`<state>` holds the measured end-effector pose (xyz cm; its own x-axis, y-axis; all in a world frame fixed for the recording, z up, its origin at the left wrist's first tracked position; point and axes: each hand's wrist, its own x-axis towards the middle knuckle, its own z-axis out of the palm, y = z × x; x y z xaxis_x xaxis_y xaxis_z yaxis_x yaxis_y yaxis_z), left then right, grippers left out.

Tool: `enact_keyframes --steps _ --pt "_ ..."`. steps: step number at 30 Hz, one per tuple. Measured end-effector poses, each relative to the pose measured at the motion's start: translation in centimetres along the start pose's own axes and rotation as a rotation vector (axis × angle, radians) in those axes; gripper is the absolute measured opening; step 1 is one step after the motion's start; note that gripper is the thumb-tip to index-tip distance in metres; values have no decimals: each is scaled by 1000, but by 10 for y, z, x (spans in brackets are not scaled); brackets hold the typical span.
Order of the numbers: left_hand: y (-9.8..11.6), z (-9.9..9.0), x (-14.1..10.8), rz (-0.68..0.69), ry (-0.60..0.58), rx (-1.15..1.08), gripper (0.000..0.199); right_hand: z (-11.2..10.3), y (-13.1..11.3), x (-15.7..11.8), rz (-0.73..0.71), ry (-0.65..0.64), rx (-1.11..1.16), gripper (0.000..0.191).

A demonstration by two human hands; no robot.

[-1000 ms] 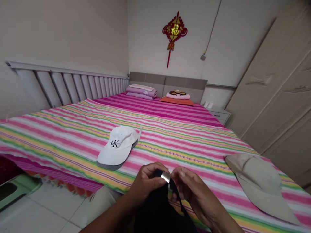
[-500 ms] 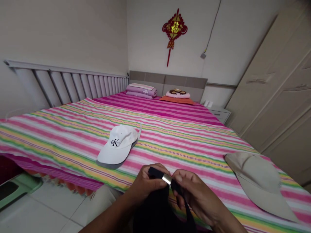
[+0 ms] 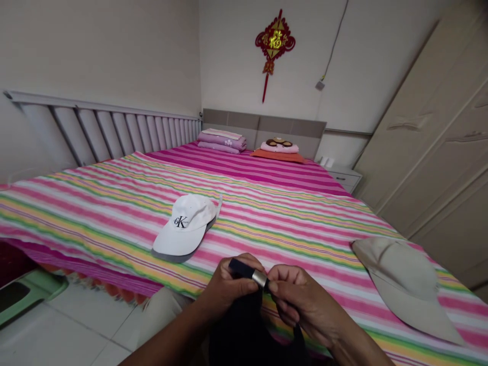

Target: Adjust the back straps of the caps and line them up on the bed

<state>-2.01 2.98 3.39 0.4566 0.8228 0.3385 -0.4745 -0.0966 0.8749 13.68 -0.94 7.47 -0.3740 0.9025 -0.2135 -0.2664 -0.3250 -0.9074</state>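
Note:
Low in the middle, my two hands hold a black cap (image 3: 244,335) by its back strap, above the near edge of the bed. My left hand (image 3: 232,284) pinches the dark strap (image 3: 241,268) on the left of a silver metal buckle (image 3: 260,278). On the buckle's other side, the fingers of my right hand (image 3: 301,300) are closed on the strap. The cap's arched rear opening shows below the strap; its lower part runs out of view. A white cap (image 3: 186,223) with black letters lies on the bed beyond my left hand. A beige cap (image 3: 407,279) rests to the right.
The bed has a striped sheet (image 3: 114,203). Folded purple bedding (image 3: 221,142) and a pink-and-orange pile (image 3: 278,150) lie by the headboard (image 3: 267,127). At left are a railing (image 3: 107,127) and a green stool (image 3: 38,290); a wardrobe (image 3: 430,132) stands right.
The buckle and strap have shifted slightly left and up with my hands. Less strap shows between the buckle and my right fingers. Both other caps still lie on the bed.

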Motion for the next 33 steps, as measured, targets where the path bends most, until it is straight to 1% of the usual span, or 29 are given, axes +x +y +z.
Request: enact_keyframes --steps 3,7,9,11,12,14,15,16,18,20,22,23,25,28,31,33 --pt "-1 -1 -1 32 4 49 20 4 0 1 1 5 29 22" --pt "-1 -2 -2 -1 8 97 21 6 0 1 -20 28 18 22" --pt "0 -3 -1 -5 -16 84 22 6 0 1 -29 38 3 22" --pt "4 -4 -1 -35 -64 21 30 4 -2 1 -23 34 -7 24" --pt "7 -4 0 -67 -91 -30 36 3 -3 1 -15 29 -8 24" --pt "14 -5 2 -188 -123 -143 51 1 -6 1 -11 31 -21 24" --pt "18 -6 4 -256 -127 -174 55 0 -7 0 -13 36 -37 23" --pt "21 -7 6 -321 -128 -173 54 -1 -8 0 -14 40 -60 23" --pt "28 -9 11 -444 -153 -96 42 -2 -10 -1 -14 43 -111 23" --pt "31 -10 16 -537 -195 7 29 -3 -12 -2 -2 42 -154 22" --pt "30 -11 18 -624 -213 49 20 -2 -12 -3 9 42 -178 20" --pt "29 -11 18 -648 -203 49 18 -1 -12 -3 13 41 -177 20" --pt "25 -10 17 -658 -167 24 16 -1 -12 -3 22 31 -152 19" --pt "20 -8 14 -622 -129 -59 17 -5 -12 -2 30 -8 -77 19" --pt "20 -11 14 -568 -126 -202 20 -18 -9 1 74 -111 -28 25" --pt "22 -16 16 -511 -103 -289 22 -29 -4 4 97 -188 37 30"
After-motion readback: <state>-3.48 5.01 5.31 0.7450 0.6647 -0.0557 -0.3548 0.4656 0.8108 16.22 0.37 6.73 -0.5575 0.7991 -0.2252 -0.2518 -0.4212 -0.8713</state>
